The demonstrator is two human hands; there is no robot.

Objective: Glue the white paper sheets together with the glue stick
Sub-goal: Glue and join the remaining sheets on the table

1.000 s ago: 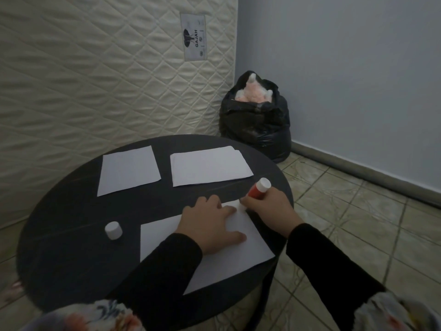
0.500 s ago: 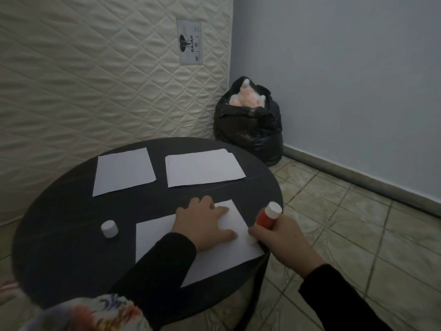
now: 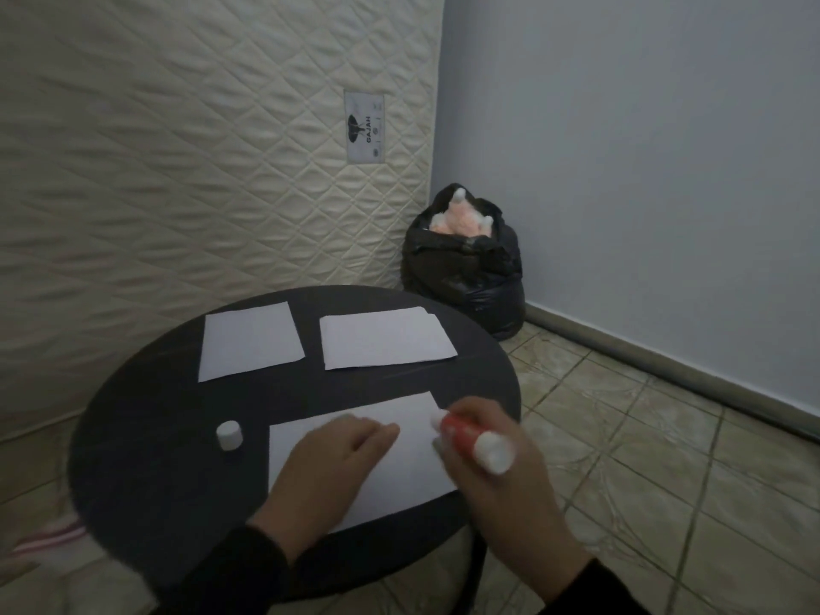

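— What are the hands doing?

— The left hand (image 3: 337, 454) lies flat on the near sheet (image 3: 399, 472), fingers straight. The right hand (image 3: 497, 477) grips the red glue stick (image 3: 470, 439), its tip at the sheet's right edge.

— And the cap?

— The cap (image 3: 229, 435) stands on the dark round table (image 3: 146, 441), just left of that sheet.

— Other paper?

— Two more: a far sheet (image 3: 248, 341) on the left, and a stack (image 3: 386, 337) beside it. A black bag (image 3: 466, 268) sits in the corner, by the mattress (image 3: 177, 148).
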